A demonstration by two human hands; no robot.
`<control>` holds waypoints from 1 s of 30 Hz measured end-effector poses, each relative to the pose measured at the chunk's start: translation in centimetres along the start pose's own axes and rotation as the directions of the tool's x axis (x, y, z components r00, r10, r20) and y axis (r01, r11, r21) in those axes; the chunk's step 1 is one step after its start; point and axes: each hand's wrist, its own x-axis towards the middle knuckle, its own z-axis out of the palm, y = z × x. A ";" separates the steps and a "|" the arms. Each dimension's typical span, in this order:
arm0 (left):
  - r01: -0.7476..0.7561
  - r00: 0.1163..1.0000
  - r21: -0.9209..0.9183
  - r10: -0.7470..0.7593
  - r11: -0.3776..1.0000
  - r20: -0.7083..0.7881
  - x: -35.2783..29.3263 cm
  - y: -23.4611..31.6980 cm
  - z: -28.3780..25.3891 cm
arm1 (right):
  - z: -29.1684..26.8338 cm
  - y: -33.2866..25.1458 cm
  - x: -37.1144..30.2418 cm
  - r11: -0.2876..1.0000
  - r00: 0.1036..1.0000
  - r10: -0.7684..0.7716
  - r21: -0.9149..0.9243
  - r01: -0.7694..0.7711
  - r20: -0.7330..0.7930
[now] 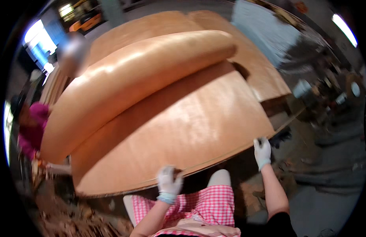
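Note:
A broad tan wood veneer sheet (179,122) lies flat in front of me, its curved near edge close to my body. Over its far part a second thin sheet (151,65) is bent into a long, loose roll. My left hand (169,183), in a white glove, is at the near edge; its fingers are smeared by motion. Further right, my gloved right hand (262,152) is at the sheet's right front corner with its fingers curled in. What it grips, if anything, is too small to make out.
At the far left a person in a magenta top (32,126) reaches to the rolled sheet's end. More tan sheets (262,75) lie behind. A pale wrapped stack (266,31) stands at the back right. Scraps (80,219) litter the lower left floor.

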 end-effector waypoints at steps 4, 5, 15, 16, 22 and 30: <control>-0.189 0.982 -0.239 0.184 0.952 -0.045 -1.1 5.0 -1.9 | 4.2 -10.4 -10.1 0.951 0.908 -0.119 0.308 -0.011 0.402; -0.193 0.981 -0.306 0.190 0.932 -0.040 -1.2 5.6 -2.7 | 4.9 -12.9 -12.2 0.892 0.849 -0.149 0.439 -0.107 0.508; 0.010 0.983 -0.806 -0.153 0.591 -0.101 -8.6 -0.5 -9.1 | 9.8 -24.3 -23.4 0.795 0.527 -0.386 0.563 -0.227 0.757; 0.058 0.969 -0.865 -0.236 0.499 -0.071 -9.2 -1.4 -8.9 | 9.8 -26.0 -23.9 0.792 0.492 -0.303 0.503 -0.347 0.816; 0.116 0.786 -0.972 -0.617 0.206 -0.037 -11.0 -7.9 -12.8 | 10.8 -27.4 -21.6 0.895 0.505 -0.363 0.142 0.424 0.783; -0.008 0.342 -0.944 -0.887 0.329 -0.312 -13.7 -29.2 -20.8 | 7.8 -17.8 -12.1 0.880 0.624 -0.153 -0.182 0.439 0.766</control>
